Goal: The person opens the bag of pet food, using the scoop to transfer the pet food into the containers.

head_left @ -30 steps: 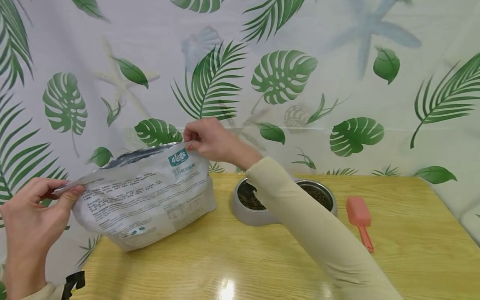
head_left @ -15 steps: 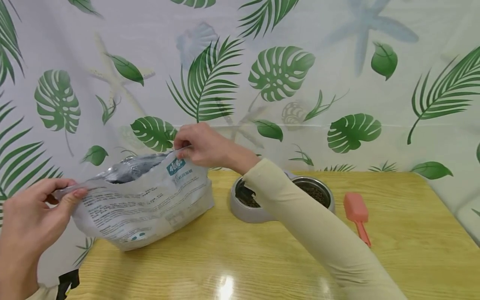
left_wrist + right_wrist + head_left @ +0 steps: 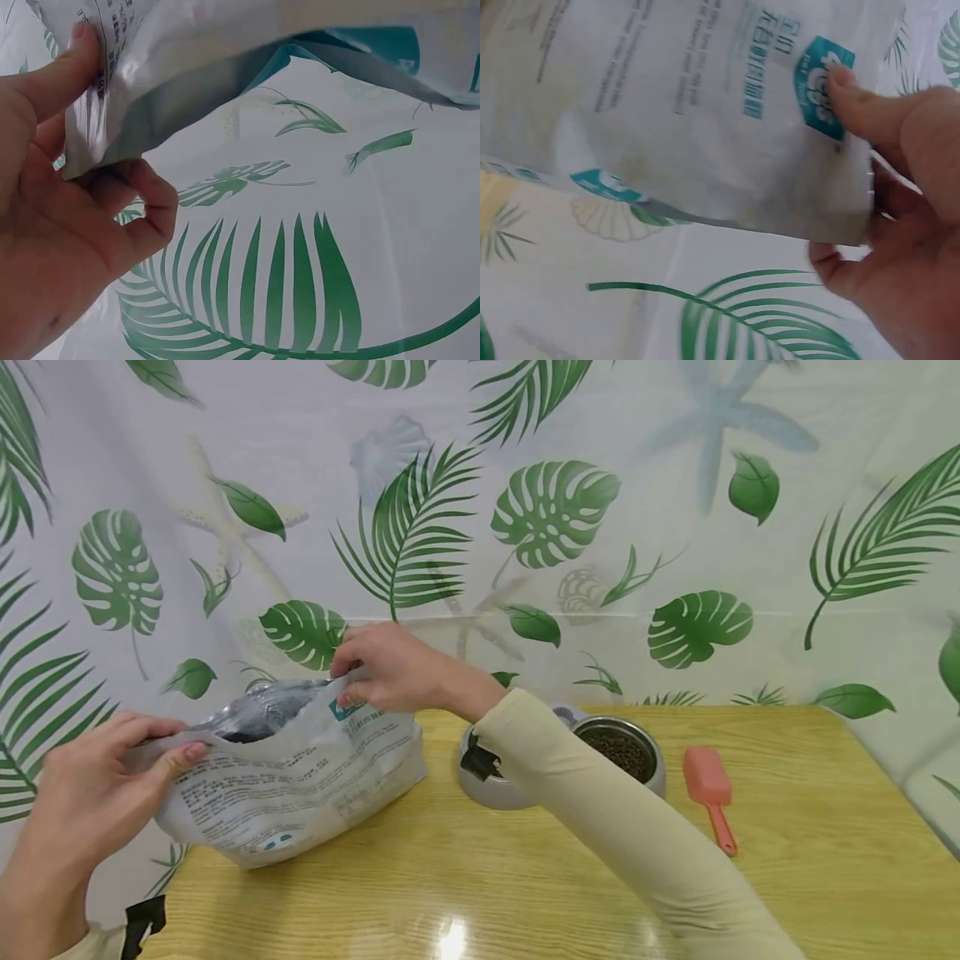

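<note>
A white pet food bag (image 3: 300, 785) with printed text and a teal logo stands tilted at the table's left side. Its top gapes, showing a silvery lining. At the left end of the rim, my left hand (image 3: 105, 785) pinches the bag between thumb and fingers. My right hand (image 3: 393, 668) pinches the other end of the rim near the logo. In the left wrist view, the left thumb (image 3: 71, 64) lies on the printed face with fingers curled behind. The right thumb (image 3: 862, 105) presses on the logo in the right wrist view. The bag's contents are hidden.
Right of the bag sits a grey double pet bowl (image 3: 495, 793), partly behind my right sleeve (image 3: 600, 793); brown kibble (image 3: 618, 753) shows in it. A coral scoop (image 3: 707, 777) lies farther right on the wooden table (image 3: 450, 877). A leaf-patterned cloth (image 3: 570, 410) hangs behind.
My hands have drawn closer together along the rim, the right moving left and down, the left slightly right. The bag's mouth has widened and its upper edge sagged.
</note>
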A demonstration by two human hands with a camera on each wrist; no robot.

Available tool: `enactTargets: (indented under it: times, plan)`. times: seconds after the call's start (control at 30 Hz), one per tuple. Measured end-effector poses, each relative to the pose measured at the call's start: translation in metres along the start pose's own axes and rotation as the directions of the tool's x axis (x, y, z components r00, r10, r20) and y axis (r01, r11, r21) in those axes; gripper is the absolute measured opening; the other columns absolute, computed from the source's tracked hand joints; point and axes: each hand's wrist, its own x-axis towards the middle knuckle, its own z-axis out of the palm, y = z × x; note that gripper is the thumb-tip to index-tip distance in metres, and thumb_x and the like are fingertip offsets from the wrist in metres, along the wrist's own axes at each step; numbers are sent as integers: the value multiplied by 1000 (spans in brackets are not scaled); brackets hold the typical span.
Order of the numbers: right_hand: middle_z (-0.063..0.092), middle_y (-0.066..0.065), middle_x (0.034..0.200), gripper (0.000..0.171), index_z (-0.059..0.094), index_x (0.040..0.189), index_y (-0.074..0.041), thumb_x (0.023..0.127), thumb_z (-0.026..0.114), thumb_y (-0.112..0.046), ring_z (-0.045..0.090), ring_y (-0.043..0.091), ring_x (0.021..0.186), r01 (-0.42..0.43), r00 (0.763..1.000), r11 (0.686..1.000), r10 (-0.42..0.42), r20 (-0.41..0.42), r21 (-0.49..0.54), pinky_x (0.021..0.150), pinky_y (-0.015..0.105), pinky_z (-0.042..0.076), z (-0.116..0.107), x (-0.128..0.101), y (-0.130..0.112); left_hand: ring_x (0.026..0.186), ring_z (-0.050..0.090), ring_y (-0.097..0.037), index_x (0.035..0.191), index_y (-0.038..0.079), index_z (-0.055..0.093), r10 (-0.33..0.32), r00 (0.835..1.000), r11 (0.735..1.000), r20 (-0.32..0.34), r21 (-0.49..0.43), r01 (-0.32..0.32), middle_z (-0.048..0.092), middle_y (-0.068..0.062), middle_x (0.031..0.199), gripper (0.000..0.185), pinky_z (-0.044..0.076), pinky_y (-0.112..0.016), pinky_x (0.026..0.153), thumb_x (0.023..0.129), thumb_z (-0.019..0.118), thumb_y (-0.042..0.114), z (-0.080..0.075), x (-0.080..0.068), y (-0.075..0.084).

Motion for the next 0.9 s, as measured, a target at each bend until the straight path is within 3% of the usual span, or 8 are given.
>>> enactTargets:
  times: [0.17,0.23,0.3,0.37,0.53,0.7,0.83,0.9]
  plan:
    - [70,5,88,6,79,87,-6,91,78,-10,66,14,83,88,974,994,-72,-215,65,72,17,50,11,-2,9,80,34,30,82,-2,73,93,991,996,-102,8,-92,69,-18,81,18,35,-1,64,72,87,-6,5,-1,-5]
    - [71,5,84,12,77,80,-6,91,75,-3,66,15,81,114,961,991,-93,-260,67,68,17,50,12,-3,12,80,33,31,81,-3,72,103,987,995,-126,13,-102,69,-18,80,18,35,-1,64,71,87,-9,5,-1,-5]
    - [72,5,84,13,77,80,-6,92,74,-3,66,15,81,105,961,993,-85,-262,62,68,18,50,11,-2,13,79,34,29,82,-3,73,91,988,996,-122,24,-89,70,-18,80,18,34,-2,64,71,87,-8,5,0,-3]
    - [72,5,89,9,78,87,-6,94,72,-5,66,16,85,72,971,996,-59,-232,47,72,19,51,10,-2,12,79,50,16,89,-3,75,58,995,998,-80,42,-55,70,-18,86,17,34,-6,65,76,86,-3,3,2,1]
    - [69,5,105,17,76,110,-7,97,72,-18,64,17,98,43,988,998,-48,-147,-41,88,25,51,8,-4,5,93,67,-41,110,0,75,47,996,997,81,65,-52,72,-21,103,29,44,-35,76,83,84,9,2,12,13]
    - [68,5,102,13,75,105,-7,98,71,-17,63,17,96,69,985,996,-76,-155,-51,88,26,50,13,-2,3,79,68,-38,93,3,76,131,991,989,38,70,-133,76,-16,87,18,35,-43,78,78,85,2,8,16,18]
    - [67,5,92,7,76,93,-7,95,73,-14,61,17,88,104,971,994,-108,-213,-31,81,23,48,18,-4,5,72,66,-37,85,2,75,138,990,988,-27,73,-136,74,-15,81,14,35,-33,80,76,85,-2,11,11,18]
    - [67,5,90,7,76,91,-7,94,74,-12,61,17,86,111,965,993,-115,-235,-29,79,22,48,19,-5,6,70,67,-37,84,1,75,149,987,987,-53,73,-145,74,-15,81,13,37,-21,72,76,85,-2,12,9,19]
